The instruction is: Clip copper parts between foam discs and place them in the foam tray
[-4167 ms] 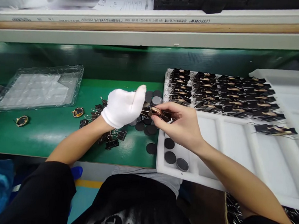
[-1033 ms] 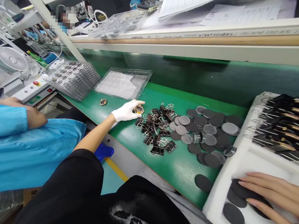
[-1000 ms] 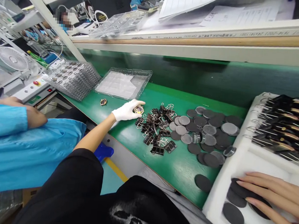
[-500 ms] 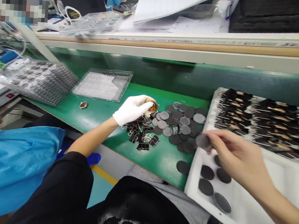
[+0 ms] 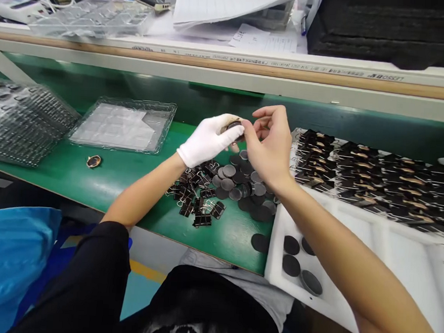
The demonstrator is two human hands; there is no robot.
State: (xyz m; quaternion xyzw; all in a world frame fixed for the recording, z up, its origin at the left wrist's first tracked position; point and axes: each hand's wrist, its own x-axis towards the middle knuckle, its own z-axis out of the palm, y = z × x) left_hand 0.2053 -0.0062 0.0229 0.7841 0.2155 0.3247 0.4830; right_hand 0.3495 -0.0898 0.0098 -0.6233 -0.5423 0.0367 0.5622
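Note:
My left hand (image 5: 208,139), in a white glove, is closed around a round gold-rimmed piece that resembles a watch case, now mostly hidden. A dark round disc (image 5: 234,125) lies against that piece, under the gloved thumb. My bare right hand (image 5: 269,147) meets it from the right, thumb at the disc's edge and the other fingers curled. Below both hands, a pile of grey and black discs (image 5: 240,177) covers the green table (image 5: 137,186). Loose black binder clips (image 5: 202,220) lie left of the pile.
A white tray (image 5: 370,222) at right holds rows of clipped pieces (image 5: 362,168) and a few black discs (image 5: 291,265). Another gold-rimmed piece (image 5: 93,161) lies at left, near a clear plastic tray (image 5: 114,126) and stacked trays (image 5: 23,127). A shelf edge (image 5: 221,70) spans behind.
My right hand has moved left and up from over the white tray, bringing its disc to the piece in my left hand. The view has shifted right.

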